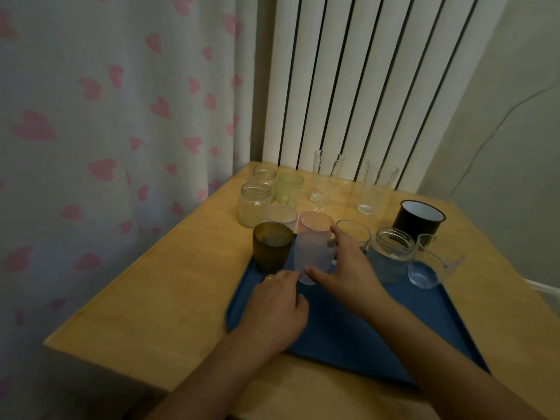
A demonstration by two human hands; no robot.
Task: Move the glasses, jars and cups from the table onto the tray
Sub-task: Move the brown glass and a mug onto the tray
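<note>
Frosted plastic, pale lilac: a cup (313, 257) is held by the right hand (348, 268) with thumb and fingers spread wide around its side, standing at the far end of a blue tray (348, 331), apparently being set down beside an amber glass (272, 247). The left hand (277, 307) rests near its base, fingers loosely curled, seemingly to steady it. Several jars and glasses are left on the wooden table (169, 298) behind, not yet moved.
</note>
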